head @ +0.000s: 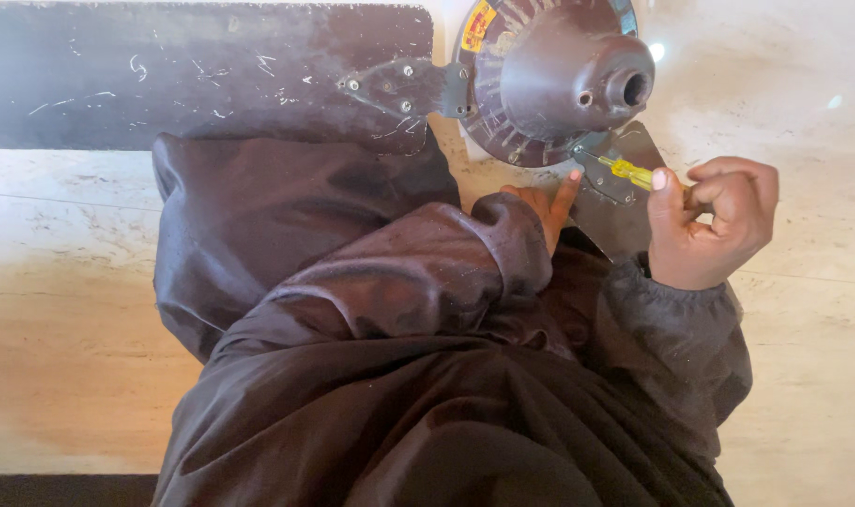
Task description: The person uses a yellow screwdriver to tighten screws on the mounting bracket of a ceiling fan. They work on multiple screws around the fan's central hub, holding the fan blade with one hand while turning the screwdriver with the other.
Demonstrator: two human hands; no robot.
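A brown ceiling fan motor point(559, 80) lies on the pale stone floor, with one long brown blade point(202, 70) reaching left from its metal bracket point(399, 86). My right hand point(709, 225) is closed around a yellow-handled screwdriver point(634, 173), whose tip points at a second bracket point(608, 183) near the motor's lower edge. My left hand point(549, 202) peeks out of a dark sleeve, its forefinger stretched up and touching that bracket beside the motor.
My dark brown garment point(371, 347) fills the lower middle of the view. A second blade point(625, 230) runs down from the bracket under my hands. The marble floor point(61, 329) spreads to both sides.
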